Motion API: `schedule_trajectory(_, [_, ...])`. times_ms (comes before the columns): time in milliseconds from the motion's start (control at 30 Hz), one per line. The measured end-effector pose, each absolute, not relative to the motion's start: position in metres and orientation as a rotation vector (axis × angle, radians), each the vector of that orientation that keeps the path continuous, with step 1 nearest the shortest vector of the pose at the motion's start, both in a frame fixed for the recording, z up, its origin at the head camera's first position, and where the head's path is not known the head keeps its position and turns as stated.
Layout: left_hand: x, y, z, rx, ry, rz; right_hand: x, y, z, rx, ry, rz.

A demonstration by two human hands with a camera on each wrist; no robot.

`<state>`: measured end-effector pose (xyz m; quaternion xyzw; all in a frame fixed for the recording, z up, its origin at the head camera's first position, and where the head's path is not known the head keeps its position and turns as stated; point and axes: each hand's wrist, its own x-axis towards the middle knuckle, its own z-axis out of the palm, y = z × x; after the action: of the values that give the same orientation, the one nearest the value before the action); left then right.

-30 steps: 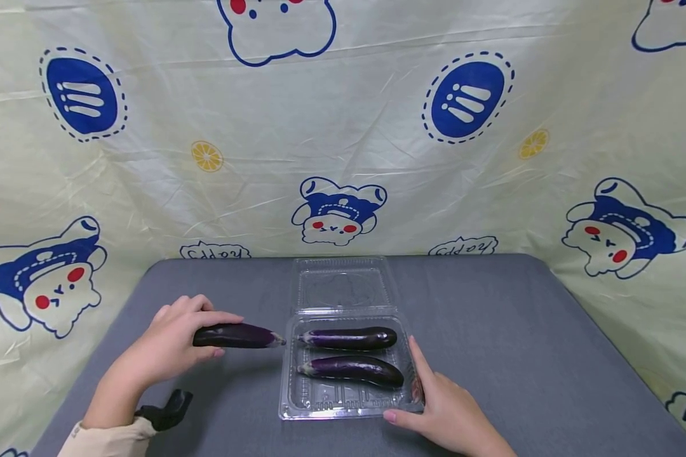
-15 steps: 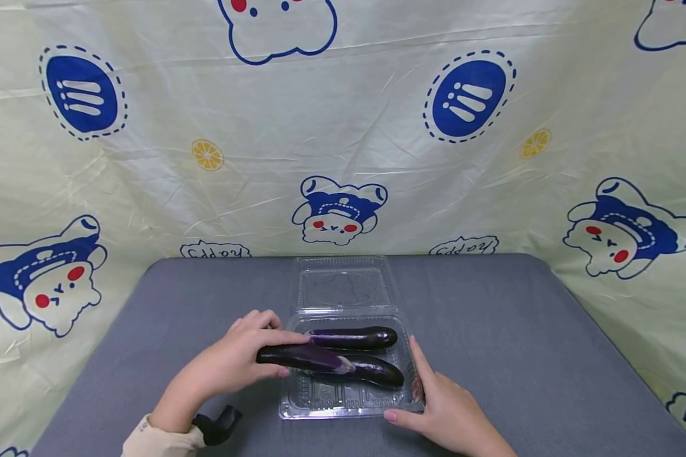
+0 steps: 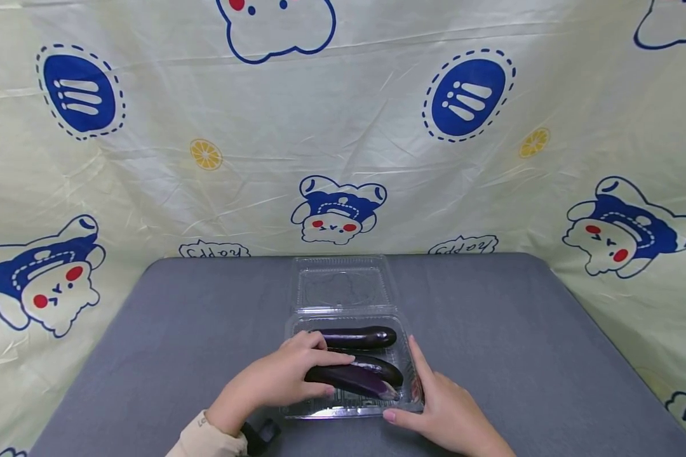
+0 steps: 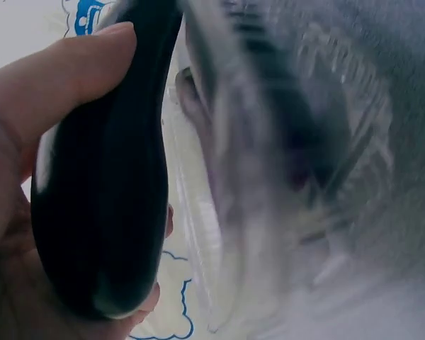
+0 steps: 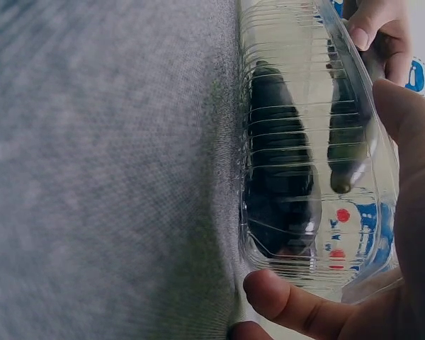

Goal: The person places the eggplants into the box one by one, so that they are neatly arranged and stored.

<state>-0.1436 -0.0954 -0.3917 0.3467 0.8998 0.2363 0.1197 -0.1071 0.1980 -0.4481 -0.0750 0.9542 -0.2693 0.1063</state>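
Note:
My left hand (image 3: 297, 374) grips a dark purple eggplant (image 3: 354, 381) by its thick end, thumb in front and fingers behind. This eggplant is over the front part of a clear plastic clamshell box (image 3: 354, 414), its pale stem end pointing right and toward me. In the left wrist view the same eggplant (image 4: 99, 177) lies in the palm. Two more eggplants lie in the box: a back one (image 3: 363, 337) and a middle one (image 3: 385, 367), partly covered. My right hand (image 3: 446, 406) rests at the box's right front corner, fingers straight along the side, thumb at the front edge.
The box's hinged lid (image 3: 343, 289) lies folded back, away from me. Box and lid are on a grey cloth-covered table (image 3: 480, 317). A pale curtain (image 3: 377, 127) with blue cartoon prints hangs behind it. A black strap piece (image 3: 261, 437) is at my left wrist.
My left hand has carried the eggplant from the table's left side rightward over the box, and its stem end has tipped toward me. My right hand has stayed at the corner.

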Motion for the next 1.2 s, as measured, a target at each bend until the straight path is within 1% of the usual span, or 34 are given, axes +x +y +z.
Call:
schedule_trajectory(167, [-0.142,-0.089,-0.398,1.074,2.612,0.672,-0.106,0.198,-0.448,-0.238,2.827,-0.788])
schedule_trajectory(433, [-0.140,-0.083,-0.406,1.091,2.581,0.619,-0.106,0.198,-0.449,-0.238,2.829,-0.788])
schedule_trajectory(933, [-0.143,-0.087,-0.418,1.193,2.650,0.499,-0.107,0.197,-0.449,-0.232,2.817,-0.788])
schedule_trajectory(1200, [-0.143,-0.083,-0.422,1.149,2.696,0.431,-0.108,0.196,-0.448,-0.212,2.794,-0.788])
